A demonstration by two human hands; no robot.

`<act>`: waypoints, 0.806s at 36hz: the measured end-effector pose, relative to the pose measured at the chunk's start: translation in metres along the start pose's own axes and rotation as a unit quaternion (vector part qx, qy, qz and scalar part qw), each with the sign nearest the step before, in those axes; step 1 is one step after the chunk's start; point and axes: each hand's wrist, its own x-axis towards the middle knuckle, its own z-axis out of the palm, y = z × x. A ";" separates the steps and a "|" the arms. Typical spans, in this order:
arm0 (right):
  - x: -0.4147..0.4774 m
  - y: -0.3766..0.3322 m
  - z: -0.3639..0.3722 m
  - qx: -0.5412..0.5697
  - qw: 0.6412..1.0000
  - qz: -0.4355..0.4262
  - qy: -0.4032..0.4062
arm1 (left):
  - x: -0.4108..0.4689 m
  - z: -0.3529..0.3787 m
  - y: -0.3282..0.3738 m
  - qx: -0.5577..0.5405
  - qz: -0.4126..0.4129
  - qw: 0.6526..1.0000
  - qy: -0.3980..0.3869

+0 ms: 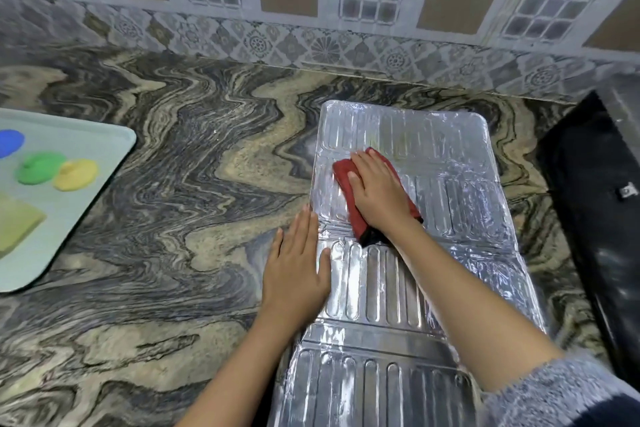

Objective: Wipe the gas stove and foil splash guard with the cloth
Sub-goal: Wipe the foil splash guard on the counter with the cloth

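The silver foil splash guard [446, 156] lies flat and unfolded on the marbled counter, running from centre right toward the near edge. My right hand [377, 194] presses a folded red cloth [344, 172] flat against the guard's far panel, fingers straight. My left hand [298, 267] rests flat with straight fingers on the guard's left edge, partly on the counter. The black gas stove [588, 191] sits at the far right, only partly in view.
A pale green tray [86, 218] at the left edge holds blue, green and yellow round items and a yellow-green sponge. The swirled stone counter [194, 184] spreads between tray and guard. A tiled wall [311, 10] runs along the back.
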 end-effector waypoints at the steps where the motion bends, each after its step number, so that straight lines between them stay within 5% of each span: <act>1: -0.005 0.009 -0.005 0.002 1.000 0.007 0.000 | 0.000 -0.001 0.000 0.002 0.001 1.000 -0.002; 17: -0.055 0.110 -0.073 0.025 0.998 0.052 0.032 | 0.019 -0.032 0.019 0.109 -0.022 0.989 -0.097; 22: -0.056 0.111 -0.072 0.020 0.998 0.050 0.030 | 0.060 -0.042 0.014 0.093 -0.011 0.995 -0.025; 29: -0.054 0.116 -0.069 -0.003 0.998 0.061 0.026 | 0.088 -0.016 -0.015 0.048 0.002 0.998 -0.034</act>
